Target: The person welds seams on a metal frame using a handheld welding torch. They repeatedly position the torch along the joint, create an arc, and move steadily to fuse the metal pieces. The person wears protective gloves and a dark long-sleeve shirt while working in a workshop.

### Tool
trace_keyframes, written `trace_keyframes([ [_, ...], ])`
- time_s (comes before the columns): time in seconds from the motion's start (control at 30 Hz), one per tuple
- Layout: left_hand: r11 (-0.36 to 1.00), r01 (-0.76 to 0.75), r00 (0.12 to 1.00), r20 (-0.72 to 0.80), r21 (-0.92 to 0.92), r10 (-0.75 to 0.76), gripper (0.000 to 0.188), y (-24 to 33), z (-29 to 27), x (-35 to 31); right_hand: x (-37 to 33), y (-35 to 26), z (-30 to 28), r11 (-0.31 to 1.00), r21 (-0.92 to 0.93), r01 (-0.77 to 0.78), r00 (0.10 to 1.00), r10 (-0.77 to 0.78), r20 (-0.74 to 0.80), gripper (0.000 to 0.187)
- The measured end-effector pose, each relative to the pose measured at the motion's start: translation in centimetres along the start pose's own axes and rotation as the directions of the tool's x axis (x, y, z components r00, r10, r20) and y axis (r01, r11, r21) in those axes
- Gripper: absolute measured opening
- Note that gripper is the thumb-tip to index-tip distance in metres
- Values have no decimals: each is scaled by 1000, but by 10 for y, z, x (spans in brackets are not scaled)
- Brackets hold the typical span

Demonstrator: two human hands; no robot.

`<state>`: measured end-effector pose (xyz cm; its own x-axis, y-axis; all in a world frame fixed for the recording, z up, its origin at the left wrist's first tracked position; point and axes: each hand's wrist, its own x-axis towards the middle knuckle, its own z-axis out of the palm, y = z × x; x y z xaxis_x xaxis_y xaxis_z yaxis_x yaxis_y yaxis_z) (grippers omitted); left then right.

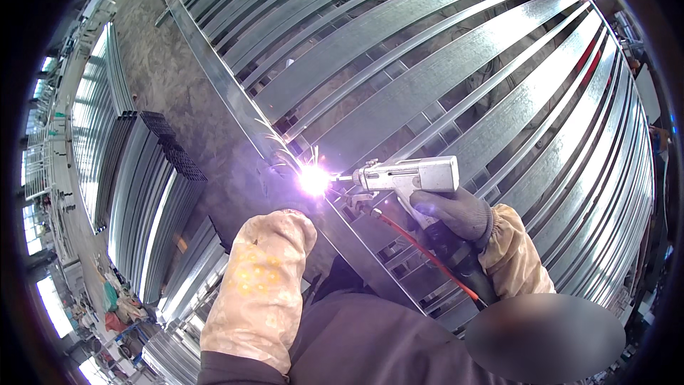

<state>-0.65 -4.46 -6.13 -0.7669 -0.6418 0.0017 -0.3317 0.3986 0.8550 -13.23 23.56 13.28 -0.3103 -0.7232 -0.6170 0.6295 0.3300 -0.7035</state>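
1. Grey-gloved right hand (pixel 459 215), near right: its grip wraps the handle of a silver, pistol-shaped metal welding torch (pixel 417 175) pointing left.
2. At the nozzle, a white-violet arc (pixel 314 181) flares by the long grey metal edge bar (pixel 214 71) of a slatted frame.
3. The left hand is indistinct beyond a tan fabric sleeve (pixel 260 285); its grip cannot be told.
4. Welding seems under way here; glare hides which joints are finished or left.

Rt.: 1 weld. gun (pixel 417 174), 1 gloved hand (pixel 459 214) in view, 1 red hose (pixel 419 244); L & rt.: 2 tan sleeves (pixel 258 285).
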Motion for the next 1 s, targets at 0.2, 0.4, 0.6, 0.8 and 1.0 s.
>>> trace_keyframes([
  [0.2, 940, 296, 950, 46, 170, -307, 40, 25, -11, 4, -3, -9, 7, 997, 77, 1, 1000, -1, 2, 37],
  [0.4, 570, 530, 746, 26, -628, -665, 41, 139, -15, 15, -1, -2, 2, 997, 43, 69, 997, -70, 12, 36],
  [0.6, 538, 572, 778, 203, -618, -594, 39, 88, -21, 14, -2, -9, 9, 998, 32, 50, 998, -51, 22, 34],
  [0.8, 223, 489, 671, 200, -843, -714, 38, 147, -20, 21, -6, -12, 8, 998, 39, 46, 999, -46, -3, 33],
  [1.0, 309, 576, 652, 197, -757, -732, 35, 150, -24, 23, -6, -9, 7, 998, 57, 21, 1000, -21, -3, 35],
])
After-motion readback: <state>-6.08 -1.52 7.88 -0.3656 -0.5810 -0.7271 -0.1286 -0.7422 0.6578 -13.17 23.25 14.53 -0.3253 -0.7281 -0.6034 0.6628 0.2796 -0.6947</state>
